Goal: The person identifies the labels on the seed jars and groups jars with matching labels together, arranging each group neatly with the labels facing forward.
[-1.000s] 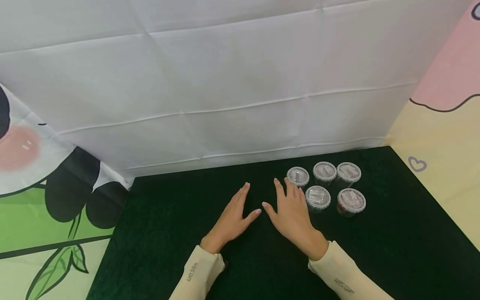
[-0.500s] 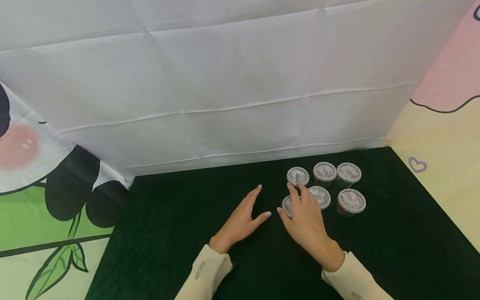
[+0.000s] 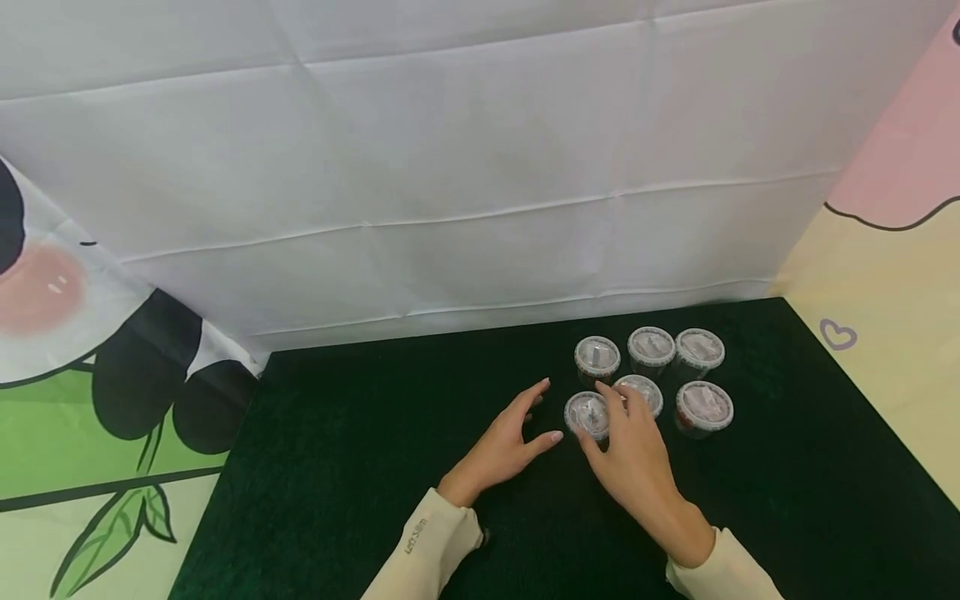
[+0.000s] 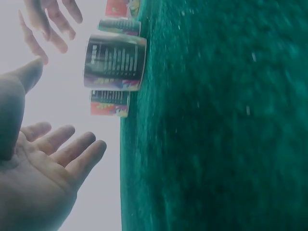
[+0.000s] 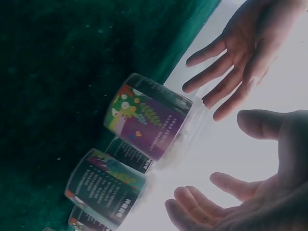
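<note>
Several small round tubs with pale lids and printed sides stand upright on the dark green cloth. My right hand (image 3: 633, 458) is over the front-left tub (image 3: 587, 415) and partly covers the tub behind its fingers (image 3: 643, 393). In the right wrist view its relaxed fingers stay apart from the purple-labelled tub (image 5: 149, 115). To the left of that front tub, my left hand (image 3: 498, 450) is held with its palm facing right and fingers loosely straight. It holds nothing; the left wrist view shows a gap between it and a dark-labelled tub (image 4: 115, 62).
Behind these stand a back-left tub (image 3: 597, 357), a back-middle tub (image 3: 652, 346) and a back-right tub (image 3: 700, 350). A front-right tub (image 3: 704, 407) stands a little apart. White cloth (image 3: 465, 167) hangs behind the green tabletop (image 3: 352, 450), with printed cloth at both sides.
Both hands have moved right and slightly toward the person. The front-left tub, hidden behind the right hand at first, has come into view. The tubs have stayed in place.
</note>
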### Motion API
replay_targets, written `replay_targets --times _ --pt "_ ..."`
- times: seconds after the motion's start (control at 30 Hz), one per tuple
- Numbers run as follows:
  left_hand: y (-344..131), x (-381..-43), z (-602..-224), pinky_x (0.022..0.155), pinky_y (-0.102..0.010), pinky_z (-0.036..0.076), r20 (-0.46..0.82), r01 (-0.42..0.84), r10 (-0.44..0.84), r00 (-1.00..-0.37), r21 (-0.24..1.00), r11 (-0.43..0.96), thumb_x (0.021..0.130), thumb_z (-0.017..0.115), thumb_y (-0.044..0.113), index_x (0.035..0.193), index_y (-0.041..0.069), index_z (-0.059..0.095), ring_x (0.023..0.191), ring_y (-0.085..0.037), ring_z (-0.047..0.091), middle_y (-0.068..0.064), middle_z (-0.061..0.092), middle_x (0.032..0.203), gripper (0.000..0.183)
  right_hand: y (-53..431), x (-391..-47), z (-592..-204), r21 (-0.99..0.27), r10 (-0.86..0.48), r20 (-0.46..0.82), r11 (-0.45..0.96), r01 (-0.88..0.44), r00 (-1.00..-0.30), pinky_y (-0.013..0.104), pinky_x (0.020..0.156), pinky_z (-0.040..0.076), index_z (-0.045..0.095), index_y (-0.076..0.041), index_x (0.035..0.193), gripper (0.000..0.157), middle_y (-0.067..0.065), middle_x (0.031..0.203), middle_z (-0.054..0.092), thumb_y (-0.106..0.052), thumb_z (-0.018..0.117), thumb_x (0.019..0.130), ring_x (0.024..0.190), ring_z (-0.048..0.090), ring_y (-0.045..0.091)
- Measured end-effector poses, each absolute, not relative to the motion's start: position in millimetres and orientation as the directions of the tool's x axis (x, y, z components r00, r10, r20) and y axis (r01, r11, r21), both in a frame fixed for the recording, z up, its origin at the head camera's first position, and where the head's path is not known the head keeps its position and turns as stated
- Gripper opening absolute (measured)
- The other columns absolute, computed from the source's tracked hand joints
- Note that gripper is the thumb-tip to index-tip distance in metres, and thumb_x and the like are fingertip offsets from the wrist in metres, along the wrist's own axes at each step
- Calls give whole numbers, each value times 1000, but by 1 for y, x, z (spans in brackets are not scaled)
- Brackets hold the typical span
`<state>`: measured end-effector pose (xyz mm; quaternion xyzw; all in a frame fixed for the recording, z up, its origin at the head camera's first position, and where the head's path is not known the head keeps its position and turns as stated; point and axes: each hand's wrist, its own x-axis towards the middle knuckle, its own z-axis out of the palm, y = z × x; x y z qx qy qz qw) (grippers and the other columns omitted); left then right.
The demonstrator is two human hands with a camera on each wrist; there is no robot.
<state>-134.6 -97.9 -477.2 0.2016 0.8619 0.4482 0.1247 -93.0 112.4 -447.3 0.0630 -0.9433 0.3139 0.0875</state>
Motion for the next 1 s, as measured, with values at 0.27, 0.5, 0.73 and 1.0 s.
replay_targets --times 0.27,0.5,0.73,1.0 --pt "-87 -138 -483 120 -44 43 -6 246 502 -865 866 435 105 69 21 166 15 30 152 -27 42 -6 33 171 73 117 -87 -455 -593 -47 195 790 -156 -980 59 85 58 50 2 150 73 28 136 48 -15 85 89 119 55 45" --pt "-79 -140 -486 118 -45 44 -6 240 517 -856 881 408 106 67 18 165 9 30 151 -28 44 -8 36 170 71 122 -84 -459 -605 -50 114 788 -110 -992 57 85 58 45 2 153 76 28 134 47 -15 84 90 115 58 43" --pt "-75 -141 -491 117 -41 46 -16 232 512 -859 879 416 106 67 18 163 8 34 149 -28 46 -8 39 168 67 125 -83 -460 -603 -60 49 794 -78 -997 61 90 57 39 5 155 79 33 141 47 -16 82 92 114 63 50" --pt "-69 -142 -493 115 -38 48 -33 220 514 -857 879 424 105 67 17 163 8 35 146 -28 50 -10 42 165 66 124 -83 -461 -600 -63 -15 799 -41 -998 65 96 55 36 9 155 76 38 148 44 -17 77 97 121 61 55"
